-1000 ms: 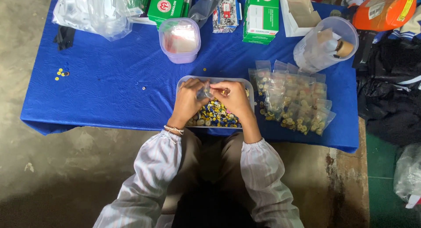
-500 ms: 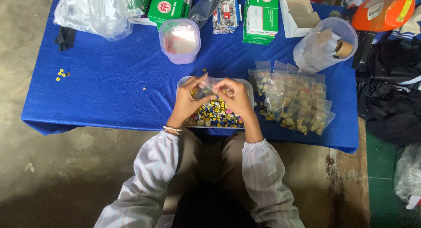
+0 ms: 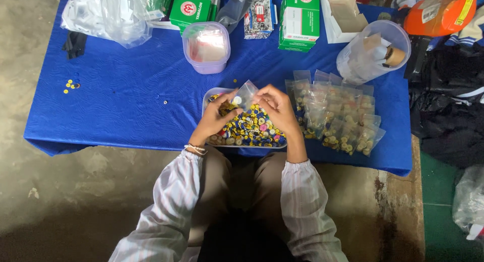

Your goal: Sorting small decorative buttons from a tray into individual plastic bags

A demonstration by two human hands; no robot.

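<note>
A clear tray point(image 3: 206, 98) of small yellow, blue and pink round caps point(image 3: 249, 131) sits at the near edge of the blue table. Both my hands are over it. My left hand point(image 3: 214, 118) and my right hand point(image 3: 275, 108) pinch a small clear plastic bag point(image 3: 245, 94) between them, held above the tray. A round piece shows at the bag's left edge by my left fingers.
A heap of filled small bags point(image 3: 340, 115) lies right of the tray. Behind are a lidded clear tub point(image 3: 206, 46), a clear tub with tape rolls point(image 3: 373, 50), green boxes point(image 3: 300, 17), a plastic sack point(image 3: 108, 15). Loose caps point(image 3: 70, 84) lie far left.
My hands have lifted slightly off the caps, and the small bag now stands up between my fingers, more visible than before.
</note>
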